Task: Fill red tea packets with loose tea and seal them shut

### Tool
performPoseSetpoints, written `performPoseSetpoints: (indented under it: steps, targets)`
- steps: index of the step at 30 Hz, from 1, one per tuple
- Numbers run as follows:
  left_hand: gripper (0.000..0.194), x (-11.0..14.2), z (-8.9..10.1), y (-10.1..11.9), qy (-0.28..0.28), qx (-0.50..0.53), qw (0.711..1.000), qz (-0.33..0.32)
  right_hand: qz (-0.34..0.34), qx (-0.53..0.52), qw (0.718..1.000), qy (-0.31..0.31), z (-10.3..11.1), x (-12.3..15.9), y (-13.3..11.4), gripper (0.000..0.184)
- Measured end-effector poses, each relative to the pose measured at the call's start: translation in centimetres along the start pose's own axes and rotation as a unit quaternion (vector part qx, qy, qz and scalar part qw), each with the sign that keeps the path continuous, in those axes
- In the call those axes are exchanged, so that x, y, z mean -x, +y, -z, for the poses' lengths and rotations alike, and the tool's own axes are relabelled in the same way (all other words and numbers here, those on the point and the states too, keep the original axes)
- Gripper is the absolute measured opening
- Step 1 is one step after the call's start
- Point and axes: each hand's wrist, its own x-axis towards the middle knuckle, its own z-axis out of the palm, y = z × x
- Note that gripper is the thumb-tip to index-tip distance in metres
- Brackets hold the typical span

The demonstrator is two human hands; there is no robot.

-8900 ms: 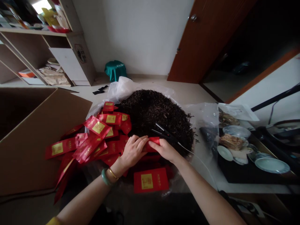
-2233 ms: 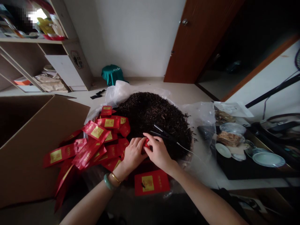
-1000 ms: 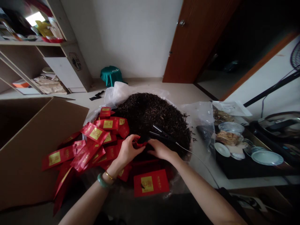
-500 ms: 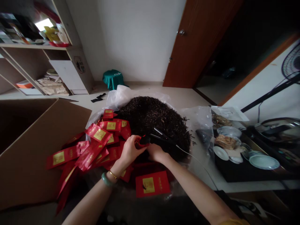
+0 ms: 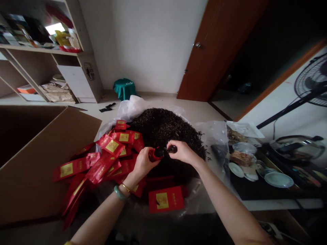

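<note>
My left hand (image 5: 144, 161), with a green bangle and a gold bracelet at the wrist, grips a small red packet (image 5: 152, 154). Its dark mouth gapes toward the right. Close beside that mouth, the fingers of my right hand (image 5: 181, 151) pinch a clump of dark dried leaves (image 5: 173, 149). Both hands are over the near side of a large heap of dark dried leaves (image 5: 163, 122), which looks like loose tea. Left of it are several red packets (image 5: 112, 146) with gold labels in a pile. Another red packet (image 5: 176, 200) lies flat in front.
A big cardboard box (image 5: 51, 160) stands open on the left. Clear plastic sheeting (image 5: 216, 136) surrounds the heap. To the right, a dark tray (image 5: 258, 190) carries bowls and lids, with a fan (image 5: 313, 76) behind. A green-covered stool (image 5: 124, 89) is by the wall.
My right hand has risen from low at the heap to beside the packet's mouth, now with dark leaves in its fingers. A white cable and white-edged black object seen earlier are now hidden.
</note>
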Motion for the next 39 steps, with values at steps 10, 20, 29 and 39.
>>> performPoseSetpoints:
  steps: [10, 20, 29, 39]
  targets:
    - [0.042, -0.1, 0.0, -0.1, 0.008, -0.003, 1.0, 0.001, 0.062, 0.045, 0.997, -0.015, -0.1, -1.9, -4.7, 0.037]
    - [0.037, -0.1, -0.3, -0.2, 0.013, 0.001, 1.0, 0.0, 0.032, -0.021, 0.995, 0.094, 0.6, -0.9, -2.9, 0.022]
    - [0.04, 0.4, -0.4, 0.0, 0.034, -0.038, 0.999, -0.004, 0.1, 0.062, 0.99, 0.072, -1.2, 0.5, -2.6, 0.019]
    - [0.059, -0.1, 0.0, 0.2, -0.018, 0.035, 0.998, 0.048, 0.049, 0.102, 0.993, -0.011, -2.6, -0.9, -2.3, 0.019]
